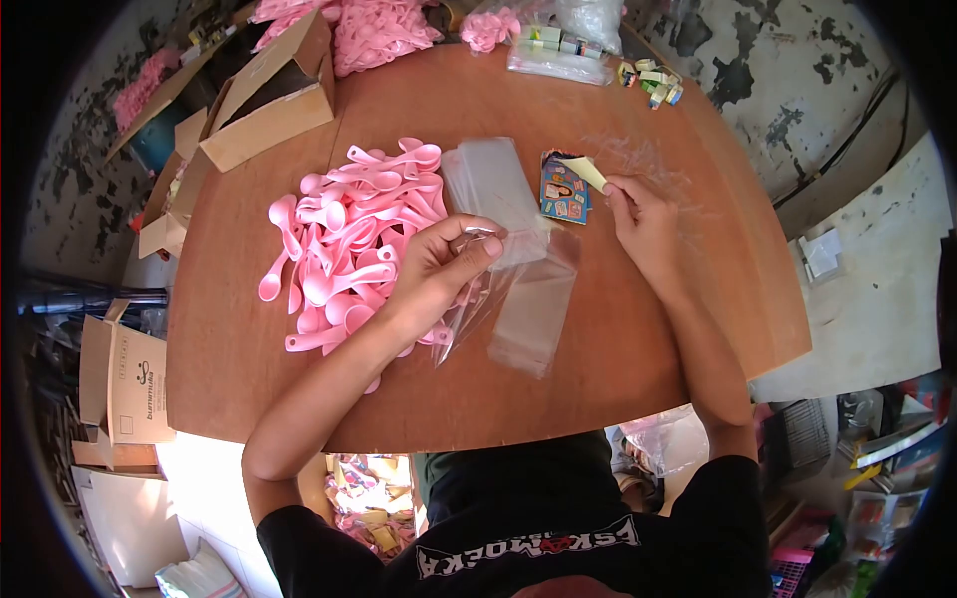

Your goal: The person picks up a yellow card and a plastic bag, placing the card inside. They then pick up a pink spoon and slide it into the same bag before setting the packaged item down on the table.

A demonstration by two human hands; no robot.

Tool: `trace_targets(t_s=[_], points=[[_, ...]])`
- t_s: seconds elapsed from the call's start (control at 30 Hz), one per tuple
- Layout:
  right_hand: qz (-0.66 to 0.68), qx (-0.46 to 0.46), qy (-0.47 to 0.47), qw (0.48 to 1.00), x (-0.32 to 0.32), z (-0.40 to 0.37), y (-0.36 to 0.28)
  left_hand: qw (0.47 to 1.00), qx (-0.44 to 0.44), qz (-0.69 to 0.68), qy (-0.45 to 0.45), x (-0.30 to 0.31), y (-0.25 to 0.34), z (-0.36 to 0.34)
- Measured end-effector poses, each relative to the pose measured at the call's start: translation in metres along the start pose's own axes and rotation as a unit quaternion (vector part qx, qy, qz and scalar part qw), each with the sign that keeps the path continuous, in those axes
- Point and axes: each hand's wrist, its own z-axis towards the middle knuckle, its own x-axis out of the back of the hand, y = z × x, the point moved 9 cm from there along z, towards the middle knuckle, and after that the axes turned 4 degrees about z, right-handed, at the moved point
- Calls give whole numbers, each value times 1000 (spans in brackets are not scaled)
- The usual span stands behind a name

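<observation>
My left hand (439, 267) pinches the top of a clear plastic bag (533, 304) that hangs down onto the brown table (638, 349). Just left of that hand lies a heap of pink plastic spoons (344, 239). My right hand (643, 219) grips a small yellowish card (588, 172) by its corner, above a little stack of colourful picture cards (564, 191). A pile of clear flat bags (490, 179) lies between the spoons and the cards.
An open cardboard box (269, 95) stands at the table's far left, with more pink spoons (374, 30) behind it. Packets and small colourful items (653, 80) sit at the far edge. Cardboard boxes (135, 384) stand on the floor at left.
</observation>
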Motion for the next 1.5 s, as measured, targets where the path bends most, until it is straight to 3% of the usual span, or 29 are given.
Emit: trace_targets(t_s=[0.07,0.13,0.17,0.23,0.33,0.53,0.6,0.77,1.0,1.07,1.5], points=[[30,-19,21,999,5,0,2,1000,15,-4,-6,-2,-4,1],[184,-68,89,977,18,-4,7,999,-22,-32,-1,-3,-4,2],[186,-69,91,976,21,-4,1,999,-21,-29,-2,-2,-6,3],[344,-73,88,932,26,-3,-11,999,-8,-46,-27,-4,-9,4],[392,-105,50,913,23,-10,-21,999,20,-33,-36,-7,-9,6],[384,-125,-1,915,4,-20,-26,997,62,0,-39,-14,-9,5],[377,-135,-16,916,-2,-20,-24,999,-7,-22,-40,-14,-7,8],[393,-167,-87,900,-18,-24,-14,998,7,-26,-57,-11,-12,8],[401,-168,-78,897,-14,-21,-16,998,8,-31,-63,-14,-18,9],[388,-177,-126,896,-21,-24,-20,998,-2,-27,-58,-14,-15,9],[381,-98,-146,908,-14,-27,-46,991,11,93,-94,-36,4,6]])
